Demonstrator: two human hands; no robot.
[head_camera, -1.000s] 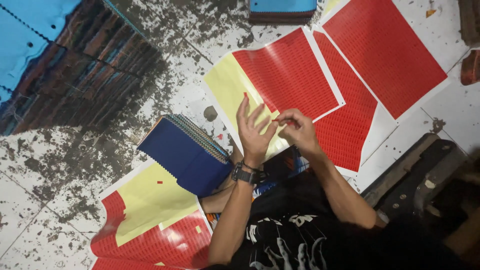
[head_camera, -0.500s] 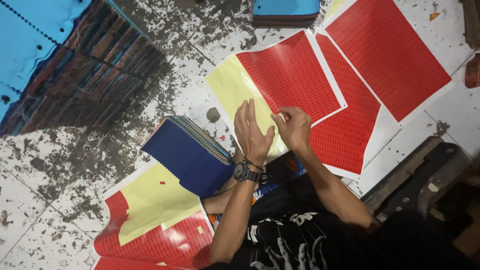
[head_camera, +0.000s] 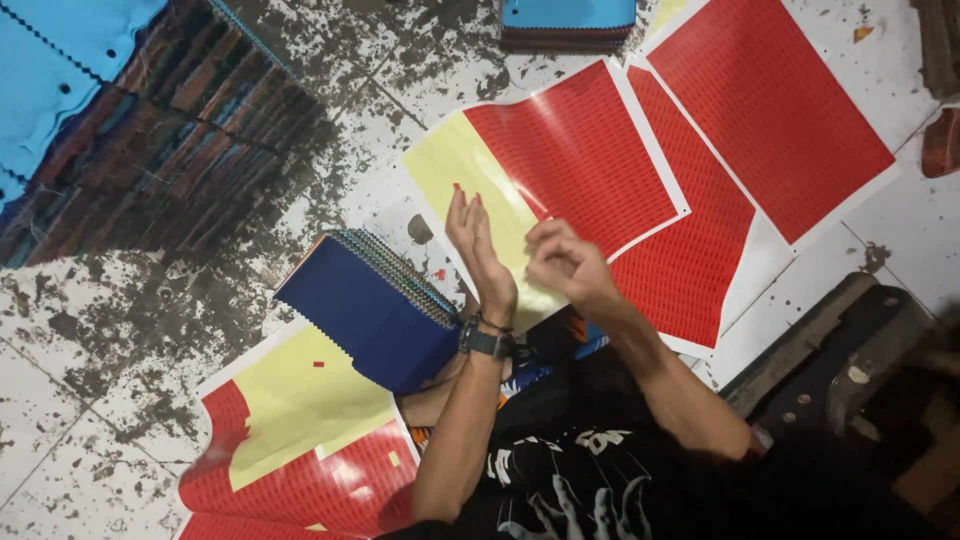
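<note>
On the stained tile floor (head_camera: 120, 400), near the middle of the view, lies a red sticker sheet (head_camera: 570, 160) with its near-left part peeled down to pale yellow backing — the person's hands work just above that bare patch. A small red sticker seems to cling to a fingertip of the left hand (head_camera: 480, 245); it is too small to be sure.

The likely trouble, as a judgement: so tiny a sticker could fold on itself or drop and be lost among the dark blotches of the floor, since stray red bits already lie there. A forearm could also nudge the leaning stack of blue swatch cards (head_camera: 375, 310) just beside the left wrist and tip it.

The left hand stands upright and open, fingers straight and together, palm toward the right hand, a dark watch (head_camera: 487, 343) on the wrist. The right hand (head_camera: 565, 265) is loosely curled, fingertips gathered toward the left palm; whether it pinches anything cannot be told. Both forearms rise from the lap, elbows bent.
</note>
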